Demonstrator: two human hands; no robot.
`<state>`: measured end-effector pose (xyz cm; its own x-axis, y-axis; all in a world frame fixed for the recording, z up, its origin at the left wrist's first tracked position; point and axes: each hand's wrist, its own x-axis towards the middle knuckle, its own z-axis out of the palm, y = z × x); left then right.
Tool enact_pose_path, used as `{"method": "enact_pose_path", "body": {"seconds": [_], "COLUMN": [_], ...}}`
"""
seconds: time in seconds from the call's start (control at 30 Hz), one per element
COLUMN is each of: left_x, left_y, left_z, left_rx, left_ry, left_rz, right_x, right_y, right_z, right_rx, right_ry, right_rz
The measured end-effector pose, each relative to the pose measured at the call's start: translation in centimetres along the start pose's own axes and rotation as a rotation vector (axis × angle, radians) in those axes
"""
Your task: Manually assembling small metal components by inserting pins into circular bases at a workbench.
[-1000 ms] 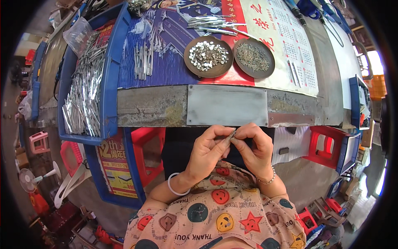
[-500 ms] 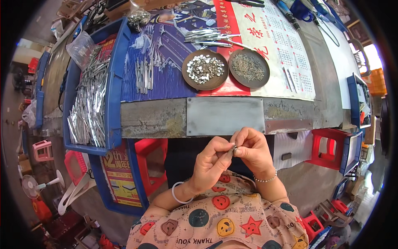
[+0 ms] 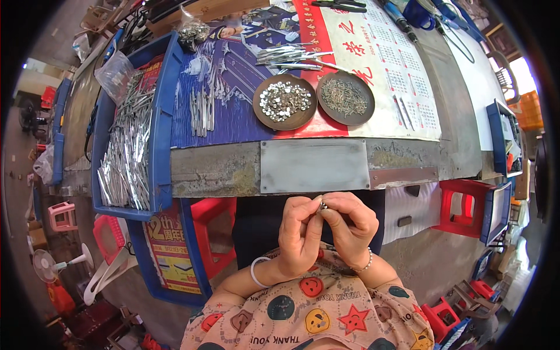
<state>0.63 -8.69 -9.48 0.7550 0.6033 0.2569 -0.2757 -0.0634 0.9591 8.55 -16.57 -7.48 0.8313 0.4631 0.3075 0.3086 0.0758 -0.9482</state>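
Small metal piece (image 3: pixel 323 206): dark and shiny, up between the fingertips of 2 hands, in front of the table's near edge and above the lap. Exact shape can't be told, mostly covered by fingers.

Left hand (image 3: pixel 299 233): thumb and index nearly closed, tips pinching the piece from the left; other fingers curled in. Right hand (image 3: pixel 351 226): same, thumb and index tips pinched on it from the right, fingers bent. Tips of the 2 hands meet at the piece. White bangle (image 3: pixel 256 273) on left wrist, beaded bracelet (image 3: pixel 368 259) on right.

Just beyond: grey rectangular plate (image 3: pixel 315 166) fixed along the table (image 3: pixel 216 166) edge. Behind it, 2 round brown dishes side by side on a printed sheet (image 3: pixel 396 76): left dish (image 3: pixel 286 125) has shiny little discs (image 3: pixel 284 100), right dish (image 3: pixel 350 121) has thin pins (image 3: pixel 344 96). Pile of metal strips (image 3: pixel 289 55) behind the dishes, upright row of more strips (image 3: pixel 202 112) to the left, 2 slim pieces (image 3: pixel 403 112) to the right.

Far left: blue bin (image 3: pixel 161 122) full of loose silvery strips (image 3: pixel 124 160). Black-handled tool (image 3: pixel 339 6) at the far edge. Red stools (image 3: pixel 213 233) below the table, both sides.
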Motion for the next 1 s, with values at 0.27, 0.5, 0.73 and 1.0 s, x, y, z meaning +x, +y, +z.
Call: {"method": "enact_pose_path", "body": {"seconds": [0.27,0.5,0.73,1.0], "left_x": [-0.4,-0.7,-0.8,-1.4], "left_y": [-0.8,-1.0,-0.6,-0.6], "left_z": [-0.2,-0.1,0.0,0.3], "left_rx": [0.1,0.059,-0.041,-0.085], "left_ry": [0.006,0.009,-0.014,-0.039], "left_rz": [0.089,0.049,-0.045,-0.05], "right_x": [0.1,0.2,0.2,0.3], "right_y": [-0.4,-0.8,-0.8,-0.3], "right_z": [0.1,0.1,0.3,-0.2], "right_rx": [-0.109,-0.233,-0.336,-0.376], "right_ry": [-0.044,-0.071,-0.041,-0.069], "right_rz": [0.002,-0.038,-0.093,-0.163]}}
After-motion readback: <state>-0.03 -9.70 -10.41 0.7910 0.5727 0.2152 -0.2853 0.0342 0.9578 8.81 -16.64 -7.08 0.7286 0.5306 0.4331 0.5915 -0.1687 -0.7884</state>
